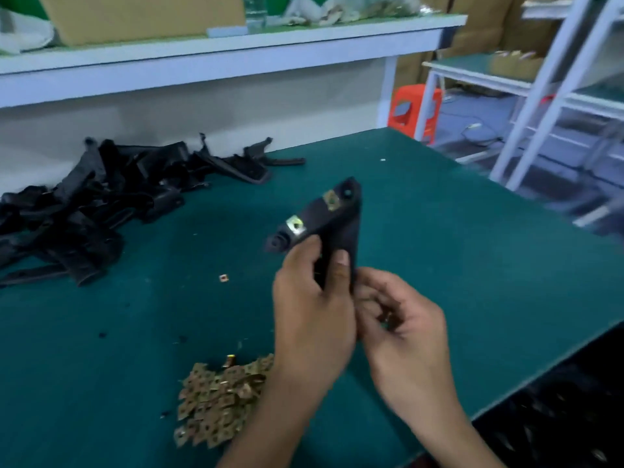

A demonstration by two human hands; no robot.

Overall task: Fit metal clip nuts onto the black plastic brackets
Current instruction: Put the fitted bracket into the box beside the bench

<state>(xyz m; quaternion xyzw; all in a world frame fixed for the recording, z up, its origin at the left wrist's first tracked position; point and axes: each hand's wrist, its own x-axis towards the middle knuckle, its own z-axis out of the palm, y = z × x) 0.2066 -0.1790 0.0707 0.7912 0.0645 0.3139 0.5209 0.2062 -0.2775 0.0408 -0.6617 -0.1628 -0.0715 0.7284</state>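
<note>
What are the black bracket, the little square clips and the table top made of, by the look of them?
Bracket: likely moulded plastic, matt black, with formed holes and ribs. Clips: thin metal with a brassy-yellow sheen; one clip on the bracket glints silvery. Table top: dull green surface, perhaps a rubber or vinyl mat; the blur leaves it open.

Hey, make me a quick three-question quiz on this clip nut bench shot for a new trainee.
1. True or false: the held bracket already carries two clip nuts.
2. Which hand grips the bracket: A left hand, B right hand?
3. Fill in: the pile of loose clip nuts lies on the green table, ____ the left forearm.

Key: 1 true; 2 A; 3 beside. One stray clip nut lies apart. Whether the right hand holds anything is unclear.
</note>
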